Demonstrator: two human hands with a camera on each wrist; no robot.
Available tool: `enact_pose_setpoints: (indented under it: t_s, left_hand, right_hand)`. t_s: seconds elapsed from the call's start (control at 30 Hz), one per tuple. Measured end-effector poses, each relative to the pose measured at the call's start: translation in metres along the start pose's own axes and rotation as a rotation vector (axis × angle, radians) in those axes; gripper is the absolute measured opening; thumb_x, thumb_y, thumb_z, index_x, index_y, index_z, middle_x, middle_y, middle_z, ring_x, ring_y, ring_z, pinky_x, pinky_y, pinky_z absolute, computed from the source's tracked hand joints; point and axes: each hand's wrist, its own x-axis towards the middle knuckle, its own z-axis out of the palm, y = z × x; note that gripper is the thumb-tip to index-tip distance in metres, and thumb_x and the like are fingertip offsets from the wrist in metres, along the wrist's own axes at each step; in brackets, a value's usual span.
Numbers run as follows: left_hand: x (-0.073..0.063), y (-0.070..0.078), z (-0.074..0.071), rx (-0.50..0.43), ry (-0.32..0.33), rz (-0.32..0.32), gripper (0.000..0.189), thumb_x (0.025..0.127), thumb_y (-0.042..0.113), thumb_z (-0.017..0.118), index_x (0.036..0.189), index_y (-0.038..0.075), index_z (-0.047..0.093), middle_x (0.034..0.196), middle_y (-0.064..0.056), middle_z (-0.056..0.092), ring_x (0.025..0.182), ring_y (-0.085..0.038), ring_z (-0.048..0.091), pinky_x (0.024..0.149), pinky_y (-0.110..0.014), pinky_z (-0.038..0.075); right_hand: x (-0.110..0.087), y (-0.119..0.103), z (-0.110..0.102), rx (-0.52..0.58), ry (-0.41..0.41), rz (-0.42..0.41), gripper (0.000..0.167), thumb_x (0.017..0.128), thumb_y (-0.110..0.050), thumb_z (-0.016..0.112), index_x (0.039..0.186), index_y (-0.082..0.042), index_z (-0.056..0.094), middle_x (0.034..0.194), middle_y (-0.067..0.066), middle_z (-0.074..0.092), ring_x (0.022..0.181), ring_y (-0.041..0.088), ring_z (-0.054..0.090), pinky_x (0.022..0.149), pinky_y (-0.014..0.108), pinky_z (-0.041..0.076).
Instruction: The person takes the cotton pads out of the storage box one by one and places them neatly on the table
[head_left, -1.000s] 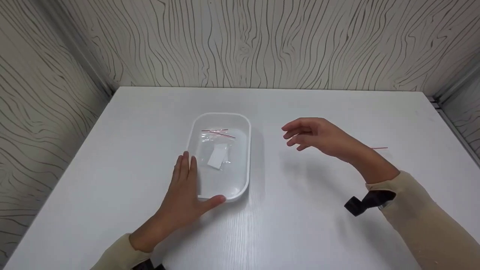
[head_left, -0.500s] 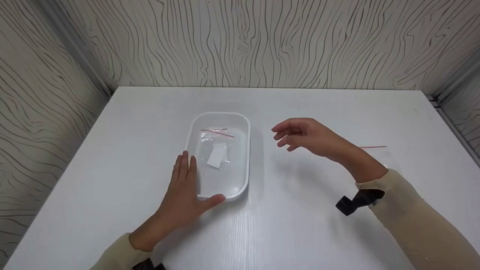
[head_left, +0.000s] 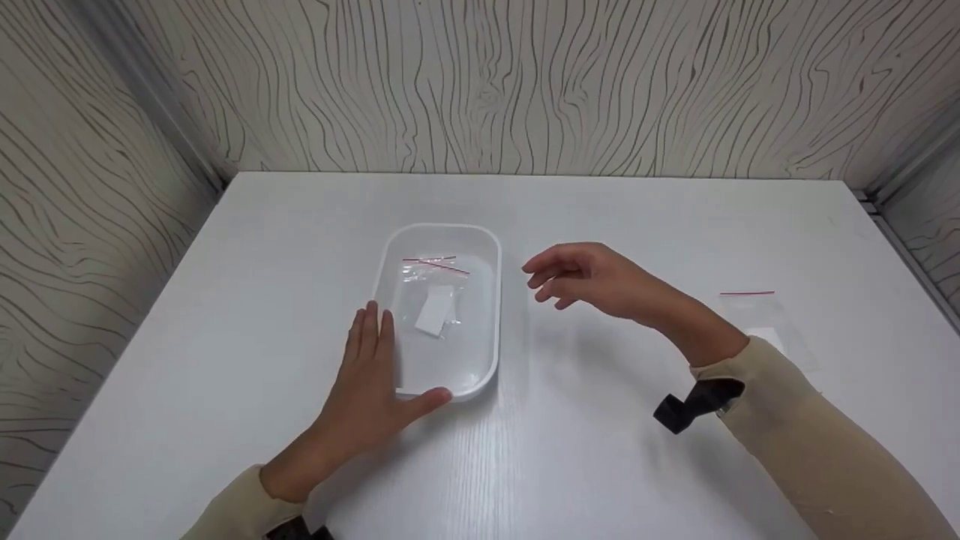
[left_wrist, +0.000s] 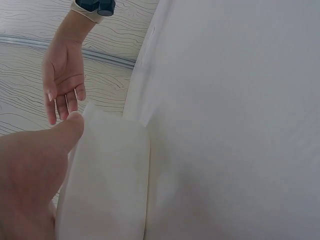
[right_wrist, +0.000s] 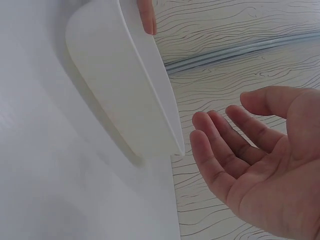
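A white rectangular tray (head_left: 497, 315) with rounded corners stands on the table, left of the middle. Inside it lie clear zip bags (head_left: 409, 289) with red seal lines, overlapping, with a white rectangular piece (head_left: 436, 311) showing through. My left hand (head_left: 367, 390) rests along the tray's near left corner, fingers straight on the left rim and thumb over the near rim. To the right of the tray, my right hand (head_left: 592, 277) hovers above the table with fingers loosely bent and nothing held; the right wrist view shows its palm (right_wrist: 270, 180) bare beside the tray wall (right_wrist: 115, 75).
Another clear zip bag (head_left: 750, 304) with a red seal line and a white piece inside lies at the right, partly hidden by my right sleeve (head_left: 810, 420). Wood-patterned panels (head_left: 480, 90) rise behind the white table (head_left: 600, 480) and at its sides.
My right hand has moved left toward the tray and slightly nearer to me, uncovering more of the zip bag at the right. The left hand and the tray hold their place.
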Motion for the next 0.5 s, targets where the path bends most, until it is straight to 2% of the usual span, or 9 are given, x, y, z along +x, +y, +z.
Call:
enact_pose_setpoints:
  t_s: [0.3,0.5]
  left_hand:
    - [0.0,0.002,-0.002,0.01,-0.012,-0.006,0.126,0.08,0.072,0.071,0.157,-0.011,0.015,0.168,-0.026,-0.002,0.155,-0.042,-0.005,0.12,-0.057,0.018]
    - [0.001,0.005,-0.002,0.002,-0.026,-0.038,0.125,0.08,0.067,0.076,0.158,-0.01,0.016,0.168,-0.026,-0.001,0.155,-0.042,-0.004,0.119,-0.058,0.021]
  right_hand:
    - [0.007,-0.008,0.009,-0.009,-0.001,-0.012,0.034,0.097,-0.008,0.063,0.13,-0.005,0.065,0.119,0.011,0.067,0.107,0.025,0.068,0.089,0.038,0.057]
    - [0.015,-0.018,0.017,-0.014,-0.023,-0.032,0.033,0.096,-0.009,0.065,0.129,-0.005,0.065,0.118,0.01,0.068,0.105,0.024,0.068,0.089,0.039,0.056]
